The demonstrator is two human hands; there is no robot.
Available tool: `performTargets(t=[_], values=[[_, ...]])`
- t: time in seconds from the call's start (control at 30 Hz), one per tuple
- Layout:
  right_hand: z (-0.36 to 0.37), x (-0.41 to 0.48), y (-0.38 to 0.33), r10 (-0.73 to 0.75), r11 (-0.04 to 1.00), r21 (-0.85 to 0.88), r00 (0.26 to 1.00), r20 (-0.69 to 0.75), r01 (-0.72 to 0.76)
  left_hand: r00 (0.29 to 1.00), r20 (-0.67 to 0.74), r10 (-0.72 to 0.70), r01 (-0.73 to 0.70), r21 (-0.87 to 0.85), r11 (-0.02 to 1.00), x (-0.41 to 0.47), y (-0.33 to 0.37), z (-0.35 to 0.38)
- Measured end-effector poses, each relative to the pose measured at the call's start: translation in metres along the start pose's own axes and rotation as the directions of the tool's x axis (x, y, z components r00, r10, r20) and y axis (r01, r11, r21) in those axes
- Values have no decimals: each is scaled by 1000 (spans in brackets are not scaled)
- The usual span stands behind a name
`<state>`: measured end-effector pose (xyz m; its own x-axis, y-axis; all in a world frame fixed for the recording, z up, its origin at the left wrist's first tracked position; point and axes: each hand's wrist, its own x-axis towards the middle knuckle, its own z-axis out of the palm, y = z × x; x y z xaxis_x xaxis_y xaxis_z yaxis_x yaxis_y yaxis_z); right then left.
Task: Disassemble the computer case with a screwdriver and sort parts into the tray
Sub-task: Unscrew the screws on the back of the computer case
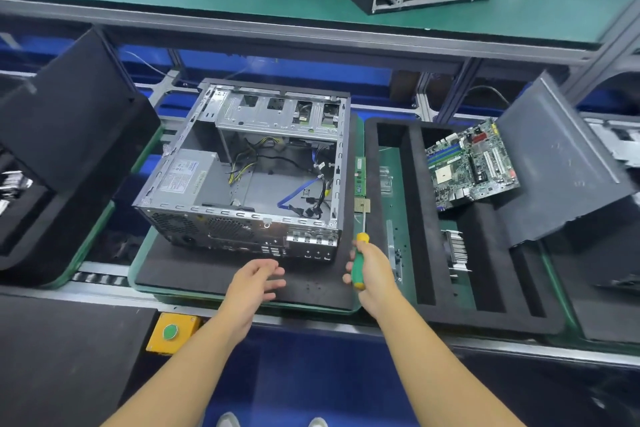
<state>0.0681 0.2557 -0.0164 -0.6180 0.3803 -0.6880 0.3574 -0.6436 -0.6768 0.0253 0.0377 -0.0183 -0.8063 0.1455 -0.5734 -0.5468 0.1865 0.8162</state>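
Head view: right hand (375, 270) grips the screwdriver (357, 267), shaft pointing away beside the right wall of the computer case (242, 166); left hand (254, 282), fingers (273, 284) relaxed, hovers just before its rear panel

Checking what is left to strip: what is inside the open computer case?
Inside the computer case: a power supply, a metal drive cage and loose cables. No board shows on its floor. Whatever sits under the cage or behind the power supply is covered.
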Motion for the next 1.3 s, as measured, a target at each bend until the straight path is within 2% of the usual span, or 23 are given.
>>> performTargets(t=[0.13,0.23,0.4,0.5,0.57,0.63,0.67,0.7,0.73,0.77,0.8,0.87,0.93,1.0,1.13,1.3], values=[[3,-33,-8,-240,970,68,964,112,233,998,-2,63,-63,-49,997,-9,10,-12],[14,-54,-12,-333,943,44,933,135,330,990,-6,139,-139,-48,989,-13,22,-23],[44,-82,-15,-312,950,61,930,193,306,966,28,256,-257,68,964,-20,45,-45],[67,-96,-12,-294,955,106,930,222,277,926,92,366,-377,171,910,-24,57,-67],[83,-106,-5,-306,951,108,925,225,289,841,112,529,-534,323,781,-22,66,-90],[98,-115,6,-324,946,102,920,219,308,676,154,721,-682,503,531,-15,81,-121],[104,-119,12,-332,943,102,920,207,317,589,189,786,-713,579,395,-7,90,-138],[109,-123,19,-340,940,104,921,192,325,537,218,815,-695,662,281,2,99,-154],[113,-127,26,-345,938,102,921,180,331,540,224,812,-629,748,211,13,109,-168],[116,-130,34,-348,937,97,921,172,336,592,204,780,-542,817,198,24,116,-181],[120,-133,40,-351,936,92,922,167,339,670,171,722,-466,854,230,34,122,-192],[127,-137,51,-360,933,82,920,154,352,818,149,555,-400,841,364,46,123,-200],[134,-140,56,-376,927,51,917,134,372,877,203,435,-422,759,496,50,114,-197],[141,-143,58,-386,922,14,914,124,387,866,184,466,-443,716,540,50,102,-188],[152,-146,61,-366,924,-69,921,135,377,819,31,572,-429,696,576,48,92,-177],[161,-149,77,-313,909,-225,932,185,350,808,14,589,-413,727,548,33,83,-168]])
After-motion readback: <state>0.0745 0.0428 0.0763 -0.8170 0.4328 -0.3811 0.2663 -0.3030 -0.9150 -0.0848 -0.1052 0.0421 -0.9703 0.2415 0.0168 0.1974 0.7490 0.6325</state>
